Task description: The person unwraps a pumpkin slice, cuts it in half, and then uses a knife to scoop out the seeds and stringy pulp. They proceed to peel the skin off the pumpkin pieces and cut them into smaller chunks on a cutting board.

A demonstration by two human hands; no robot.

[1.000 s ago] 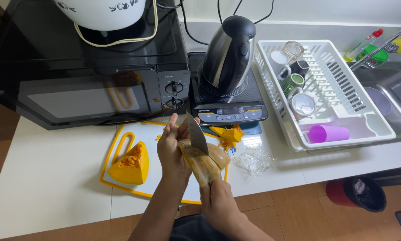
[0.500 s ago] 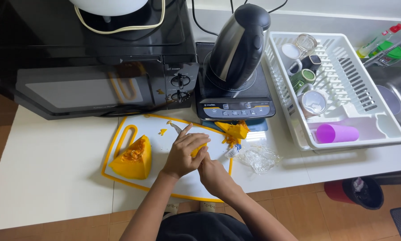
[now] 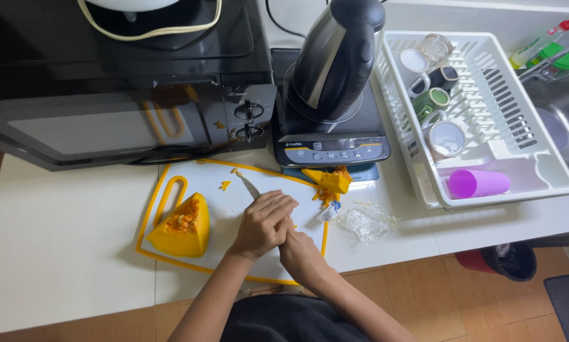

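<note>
Pressing flat on the knife [image 3: 249, 185] blade, left hand [image 3: 265, 223] fingers lie together; right hand [image 3: 301, 252] fingers hidden, grip unclear

Both hands meet low and close in front of the body, pressed together.

The left hand [image 3: 263, 225] lies palm down with its fingers curled and knuckles up, the forearm running back toward the lower left. The right hand [image 3: 300, 253] sits just behind and beneath it, touching it, mostly covered at the fingers, so its grip cannot be told; its forearm angles back toward the lower right. Both wrists are bare and held roughly straight.
</note>
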